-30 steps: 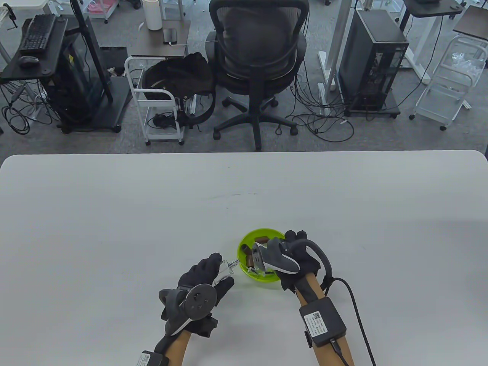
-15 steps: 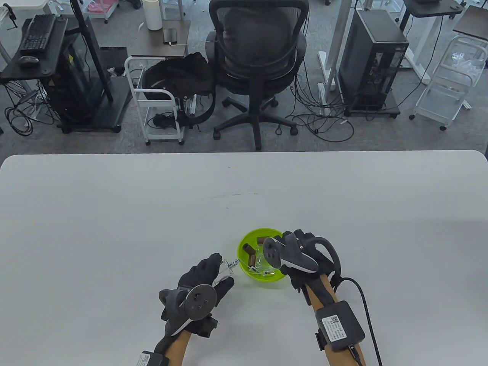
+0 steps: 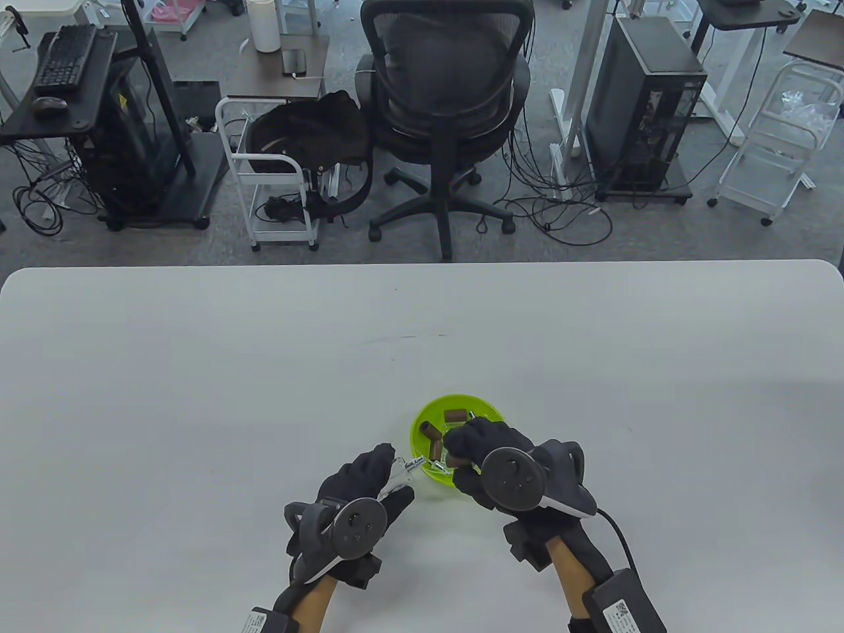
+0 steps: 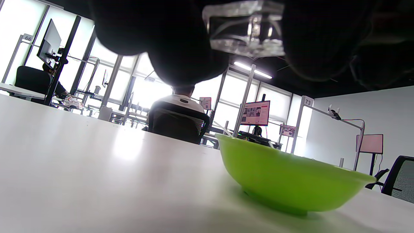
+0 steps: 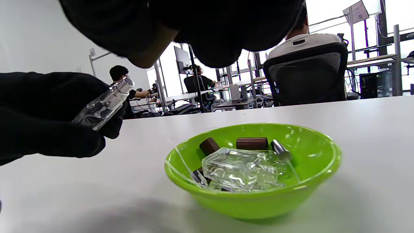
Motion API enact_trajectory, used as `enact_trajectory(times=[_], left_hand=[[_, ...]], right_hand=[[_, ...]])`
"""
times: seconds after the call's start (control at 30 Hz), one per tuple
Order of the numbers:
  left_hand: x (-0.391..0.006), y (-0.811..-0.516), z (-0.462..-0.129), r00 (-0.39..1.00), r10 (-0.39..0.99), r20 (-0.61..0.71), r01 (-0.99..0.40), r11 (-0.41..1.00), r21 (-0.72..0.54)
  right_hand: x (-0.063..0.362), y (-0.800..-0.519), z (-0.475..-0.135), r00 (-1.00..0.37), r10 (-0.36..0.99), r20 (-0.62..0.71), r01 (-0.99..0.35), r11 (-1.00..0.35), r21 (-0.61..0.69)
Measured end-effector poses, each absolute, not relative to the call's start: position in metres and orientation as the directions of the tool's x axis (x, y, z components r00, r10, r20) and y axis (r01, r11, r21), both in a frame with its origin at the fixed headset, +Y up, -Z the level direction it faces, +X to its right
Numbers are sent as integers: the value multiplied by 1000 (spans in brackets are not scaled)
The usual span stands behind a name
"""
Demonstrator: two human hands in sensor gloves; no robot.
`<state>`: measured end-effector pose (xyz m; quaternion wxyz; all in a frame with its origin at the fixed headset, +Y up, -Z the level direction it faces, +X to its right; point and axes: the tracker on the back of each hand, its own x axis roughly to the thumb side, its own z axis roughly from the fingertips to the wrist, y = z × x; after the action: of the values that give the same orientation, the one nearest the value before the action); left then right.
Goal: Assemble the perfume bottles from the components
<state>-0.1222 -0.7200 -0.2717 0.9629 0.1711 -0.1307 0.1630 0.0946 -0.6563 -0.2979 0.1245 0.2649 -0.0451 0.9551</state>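
Near the table's (image 3: 198, 369) front edge, a little right of centre, the left hand (image 3: 366, 488) pinches a clear glass bottle (image 3: 395, 473) between thumb and fingers. The bottle is squarish and see-through, and it is held above the tabletop with its silver neck tilted toward the bowl (image 3: 422, 422).

The right hand (image 3: 484, 448) hangs over the bowl's near right side with its fingers curled. I cannot tell whether they hold anything.

Just beyond the hands sits the lime-green bowl. It holds another clear bottle (image 5: 241, 168), brown cylindrical caps (image 5: 252, 143) and silver sprayers with thin tubes (image 5: 279, 149).

Past the table's far edge stands an office chair (image 3: 448, 99). In the left wrist view, signs in the room read 66 and 73.
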Motion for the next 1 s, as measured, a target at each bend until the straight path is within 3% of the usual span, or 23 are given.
enact_trajectory(times=[0.3, 0.43, 1.0], left_hand=[[-112, -721, -268, 897, 240, 370, -347, 901, 258], [-105, -721, -265, 892, 221, 396, -338, 905, 258], [-100, -711, -260, 846, 269, 460, -418, 871, 260]], right_hand=[[89, -679, -295, -779, 281, 560, -348, -938, -13], [88, -685, -295, -749, 327, 576, -366, -929, 51], [94, -679, -290, -668, 449, 593, -538, -842, 32]])
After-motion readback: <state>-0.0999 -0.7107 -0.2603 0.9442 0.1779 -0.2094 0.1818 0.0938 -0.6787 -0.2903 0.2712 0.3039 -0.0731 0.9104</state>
